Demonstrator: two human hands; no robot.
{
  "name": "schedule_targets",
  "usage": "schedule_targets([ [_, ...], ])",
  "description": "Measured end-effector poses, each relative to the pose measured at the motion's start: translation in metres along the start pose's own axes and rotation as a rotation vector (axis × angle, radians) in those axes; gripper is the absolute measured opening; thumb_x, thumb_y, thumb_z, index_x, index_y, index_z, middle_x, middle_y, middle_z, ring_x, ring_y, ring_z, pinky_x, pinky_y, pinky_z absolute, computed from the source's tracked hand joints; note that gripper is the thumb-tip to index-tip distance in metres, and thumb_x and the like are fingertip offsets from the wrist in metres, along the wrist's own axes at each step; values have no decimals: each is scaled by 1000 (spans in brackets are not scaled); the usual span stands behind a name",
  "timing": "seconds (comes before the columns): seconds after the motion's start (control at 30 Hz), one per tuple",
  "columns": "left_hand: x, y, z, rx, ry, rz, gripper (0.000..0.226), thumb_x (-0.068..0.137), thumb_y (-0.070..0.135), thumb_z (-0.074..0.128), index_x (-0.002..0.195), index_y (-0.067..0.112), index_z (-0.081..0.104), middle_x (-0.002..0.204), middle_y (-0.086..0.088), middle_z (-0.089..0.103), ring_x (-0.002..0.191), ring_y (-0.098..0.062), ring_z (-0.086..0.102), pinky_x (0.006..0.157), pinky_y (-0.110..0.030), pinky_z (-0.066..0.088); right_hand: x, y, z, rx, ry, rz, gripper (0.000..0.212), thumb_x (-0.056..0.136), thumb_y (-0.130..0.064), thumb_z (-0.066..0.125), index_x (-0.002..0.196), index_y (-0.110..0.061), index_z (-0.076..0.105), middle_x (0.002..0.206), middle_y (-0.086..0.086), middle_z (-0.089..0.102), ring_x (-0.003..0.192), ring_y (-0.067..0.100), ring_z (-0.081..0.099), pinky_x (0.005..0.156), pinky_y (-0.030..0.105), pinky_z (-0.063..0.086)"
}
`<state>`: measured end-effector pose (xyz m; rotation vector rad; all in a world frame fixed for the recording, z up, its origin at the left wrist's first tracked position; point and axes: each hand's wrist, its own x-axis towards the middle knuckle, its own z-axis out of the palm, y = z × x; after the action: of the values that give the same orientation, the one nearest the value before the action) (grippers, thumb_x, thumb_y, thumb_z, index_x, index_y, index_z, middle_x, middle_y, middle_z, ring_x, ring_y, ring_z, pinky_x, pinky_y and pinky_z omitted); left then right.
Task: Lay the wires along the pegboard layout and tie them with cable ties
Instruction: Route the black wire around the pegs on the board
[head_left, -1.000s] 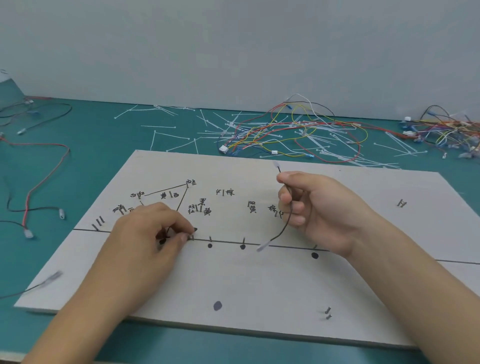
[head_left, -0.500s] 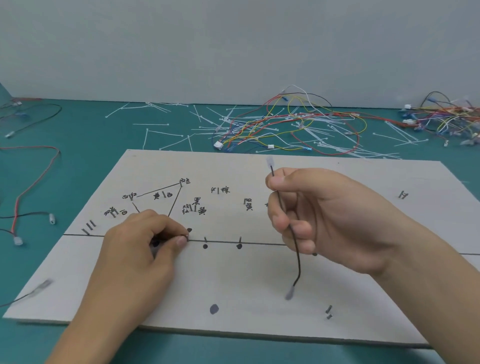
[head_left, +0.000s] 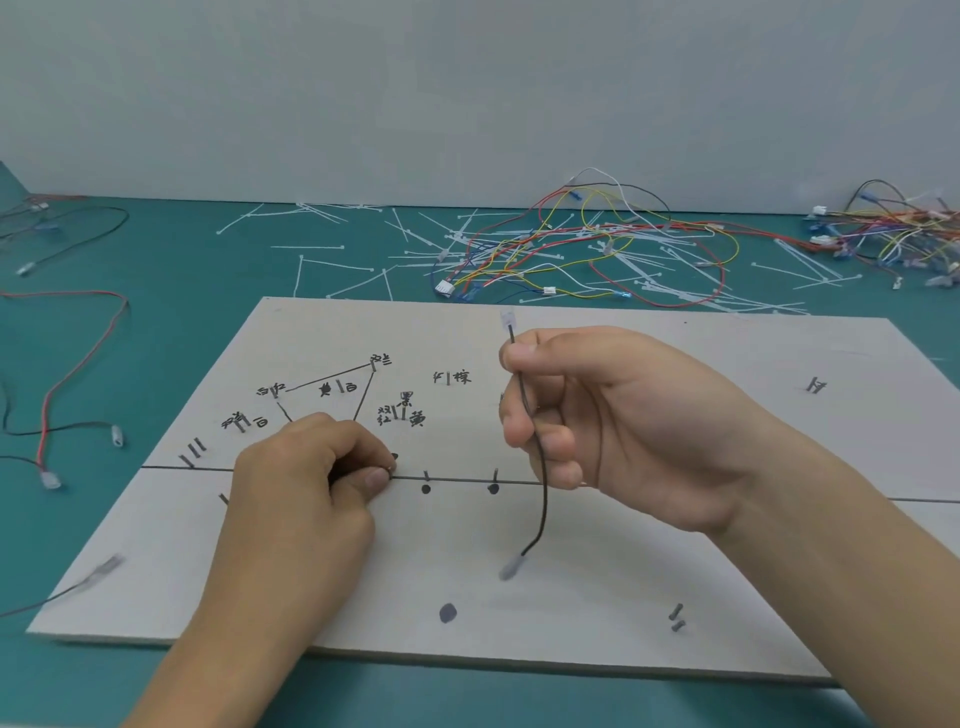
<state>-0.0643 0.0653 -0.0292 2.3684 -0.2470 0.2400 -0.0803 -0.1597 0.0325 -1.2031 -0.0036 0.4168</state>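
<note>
Head view: right hand (head_left: 628, 431) raised, grip clamped on black wire (head_left: 543, 499); left hand (head_left: 298, 501) curled on pegboard (head_left: 597, 623), grip unclear.

My teal table (head_left: 156, 270) carries the grey pegboard (head_left: 623, 613) flat at its near middle. Beyond the board, white cable ties (head_left: 332, 267) lie scattered, a tangle of coloured wires (head_left: 597, 244) among them and another tangle (head_left: 904, 228) far right. Red and black wires (head_left: 78, 353) trail at left.

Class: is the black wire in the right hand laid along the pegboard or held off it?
Held up. The right hand grips the black wire upright, one end sticking up, the other dangling over the pegboard.
</note>
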Motion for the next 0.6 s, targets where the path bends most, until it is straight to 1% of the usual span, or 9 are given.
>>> schedule_targets([
  [0.13, -4, 6, 2, -16, -30, 12, 41, 80, -12, 75, 68, 27, 70, 73, 13, 65, 84, 3, 58, 69, -2, 37, 5, 2, 2, -22, 12, 1, 20, 102, -14, 49, 82, -12, 52, 67, 13, 65, 45, 14, 48, 43, 25, 45],
  [0.27, -11, 24, 16, 2, -78, 99, 37, 76, -14, 75, 69, 22, 71, 72, 12, 62, 77, -4, 58, 71, -14, 41, 8, 4, 1, -28, 24, -2, 24, 103, -13, 48, 79, -12, 52, 67, 14, 66, 45, 15, 48, 44, 25, 45],
  [0.3, -12, 28, 21, 3, -93, 120, 36, 75, -15, 74, 70, 20, 71, 72, 10, 61, 77, -9, 58, 71, -18, 42, 8, 4, 0, -28, 28, -5, 23, 102, -13, 48, 79, -12, 52, 68, 14, 66, 45, 15, 48, 44, 25, 45],
  [0.37, -10, 35, 31, -2, -103, 144, 34, 74, -17, 72, 70, 17, 70, 72, 8, 59, 77, -16, 57, 70, -22, 42, 7, 3, -4, -35, 33, -12, 22, 102, -13, 49, 80, -11, 52, 69, 15, 66, 46, 16, 49, 44, 25, 46],
  [0.47, -2, 41, 40, -24, -115, 155, 32, 75, -17, 68, 72, 15, 71, 74, 5, 60, 78, -17, 56, 70, -20, 39, 7, 3, -9, -42, 63, -5, 18, 100, -12, 51, 82, -11, 54, 71, 13, 64, 46, 16, 49, 42, 26, 45],
  [0.6, 7, 42, 41, -52, -153, 154, 29, 80, -10, 70, 76, 19, 73, 76, 8, 62, 81, -11, 57, 72, -16, 40, 11, 5, -14, -78, 150, 14, 13, 97, -8, 53, 85, -10, 57, 68, 10, 63, 46, 15, 52, 41, 25, 45],
])
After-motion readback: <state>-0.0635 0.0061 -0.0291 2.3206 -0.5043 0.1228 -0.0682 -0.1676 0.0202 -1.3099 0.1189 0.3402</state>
